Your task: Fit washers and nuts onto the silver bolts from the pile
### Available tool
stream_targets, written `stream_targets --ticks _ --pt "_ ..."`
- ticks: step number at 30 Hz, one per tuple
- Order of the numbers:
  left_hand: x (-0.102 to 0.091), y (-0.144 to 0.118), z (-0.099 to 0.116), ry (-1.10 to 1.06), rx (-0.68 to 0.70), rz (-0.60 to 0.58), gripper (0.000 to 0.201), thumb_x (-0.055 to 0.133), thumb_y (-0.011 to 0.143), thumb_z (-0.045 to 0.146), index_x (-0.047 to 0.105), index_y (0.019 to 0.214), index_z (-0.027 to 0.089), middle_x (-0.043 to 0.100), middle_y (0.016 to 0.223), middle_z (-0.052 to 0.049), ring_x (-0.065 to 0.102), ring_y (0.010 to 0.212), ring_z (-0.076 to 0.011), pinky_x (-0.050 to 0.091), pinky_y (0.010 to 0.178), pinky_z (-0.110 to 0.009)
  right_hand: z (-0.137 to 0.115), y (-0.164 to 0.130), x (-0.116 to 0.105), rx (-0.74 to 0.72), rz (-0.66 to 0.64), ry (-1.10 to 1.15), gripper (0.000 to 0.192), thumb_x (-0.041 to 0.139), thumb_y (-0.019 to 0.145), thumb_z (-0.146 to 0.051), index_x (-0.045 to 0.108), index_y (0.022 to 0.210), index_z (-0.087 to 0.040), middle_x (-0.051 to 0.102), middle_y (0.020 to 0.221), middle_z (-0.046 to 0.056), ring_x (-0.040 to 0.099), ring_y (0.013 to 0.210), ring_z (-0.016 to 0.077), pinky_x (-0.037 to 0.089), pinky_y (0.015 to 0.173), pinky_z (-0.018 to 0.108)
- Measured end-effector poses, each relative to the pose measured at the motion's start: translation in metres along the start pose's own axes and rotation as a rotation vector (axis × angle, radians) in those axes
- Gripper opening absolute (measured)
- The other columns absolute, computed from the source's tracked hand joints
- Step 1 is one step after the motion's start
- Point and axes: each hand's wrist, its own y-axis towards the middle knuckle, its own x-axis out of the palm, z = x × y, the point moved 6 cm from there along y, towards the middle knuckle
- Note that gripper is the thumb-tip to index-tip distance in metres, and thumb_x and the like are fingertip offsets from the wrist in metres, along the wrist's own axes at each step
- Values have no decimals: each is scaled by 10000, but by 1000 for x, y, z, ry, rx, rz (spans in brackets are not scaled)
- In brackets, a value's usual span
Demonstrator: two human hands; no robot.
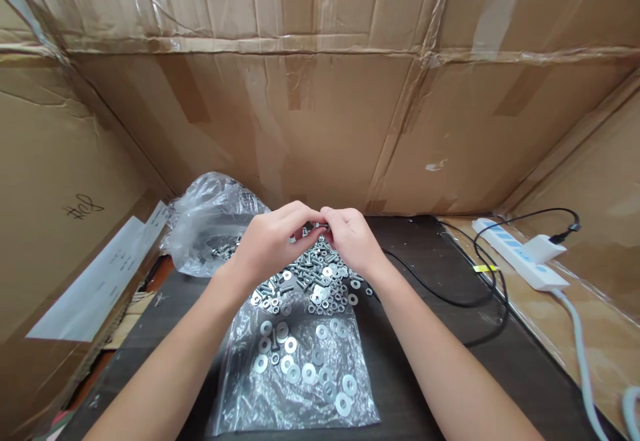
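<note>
My left hand [270,241] and my right hand [353,238] meet fingertip to fingertip above a heap of small metal bolts and nuts [313,274]. Together they pinch a small metal fastener [315,228] between the fingers; its exact shape is mostly hidden. Below the heap, flat steel washers [305,361] lie spread on a clear plastic sheet [260,394] on the dark table [425,361]. A crumpled clear plastic bag [210,221] with more hardware sits just left of my left hand.
Cardboard walls [320,128] close in the back and both sides. A white power strip [520,254] with a plugged adapter lies at the right, its black cable [465,301] looping over the table. A white paper label [95,281] leans at the left.
</note>
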Motion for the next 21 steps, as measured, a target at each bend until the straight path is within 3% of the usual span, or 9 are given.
stream_targets --ticks 5,11,17,21 --pt "3 -2 3 180 125 -54 125 555 962 220 677 954 192 712 850 11 629 638 -85 451 561 -202 14 2 3 201 -129 45 425 398 869 -300 434 459 -193 422 399 -20 372 401 93 297 446 249" --pt "8 -4 4 196 148 -71 152 537 974 245 677 950 189 713 832 6 630 636 -89 447 545 -203 17 0 0 287 -226 15 474 406 895 -319 525 463 -166 459 352 6 402 363 91 333 448 229" --pt "-3 0 -4 -98 -104 26 68 636 899 225 676 933 181 689 802 3 569 585 -78 487 606 -218 7 3 -4 235 -191 161 558 405 929 -567 540 563 -169 472 438 -9 429 416 98 361 466 238" --pt "-7 2 -13 -353 -325 44 116 684 863 279 693 884 165 699 760 -13 588 569 -87 494 548 -203 -13 1 -13 13 -129 134 329 465 927 -470 584 831 -178 532 660 -18 459 532 99 383 522 237"
